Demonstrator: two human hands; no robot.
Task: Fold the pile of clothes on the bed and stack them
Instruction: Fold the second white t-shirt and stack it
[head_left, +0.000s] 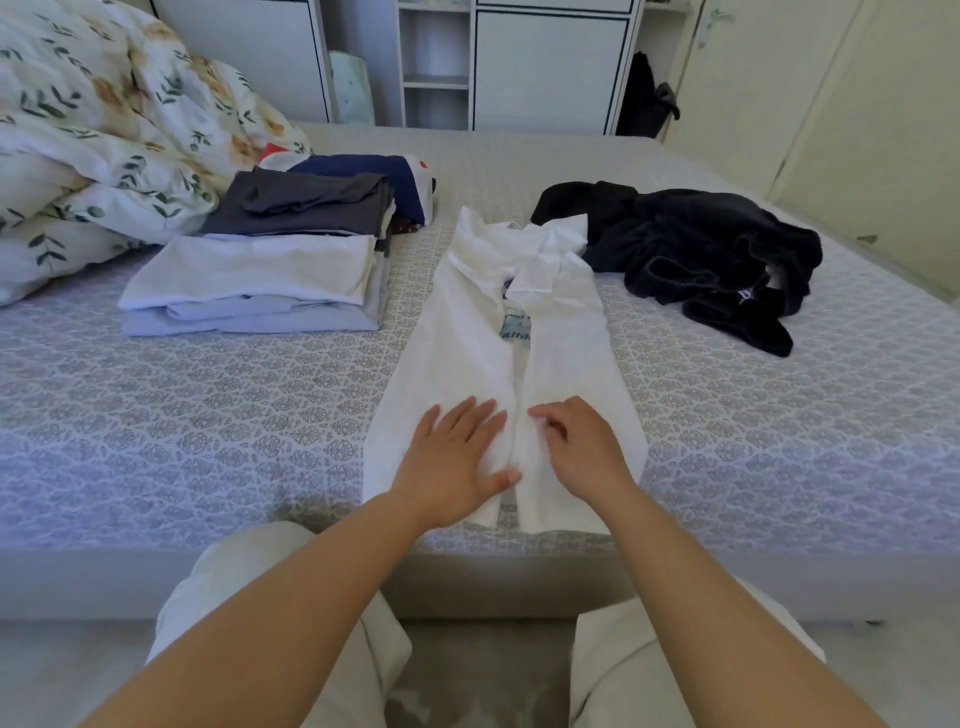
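A white shirt (467, 332) lies lengthwise on the bed, its two sides folded in to the middle, with a bit of blue print showing at the seam. My left hand (457, 457) presses flat on its near left half with straight fingers. My right hand (582, 447) rests on the near right half, fingers bent at the fabric by the centre seam. To the left sits a stack of folded clothes (270, 275), white and pale blue below, dark grey (306, 208) and navy behind. A heap of unfolded black clothes (717, 254) lies to the right.
A floral duvet (93, 135) is bunched at the back left of the patterned mattress (208, 415). White cupboards and shelves (519, 67) stand behind the bed. My knees in light trousers (249, 597) are at the bed's near edge.
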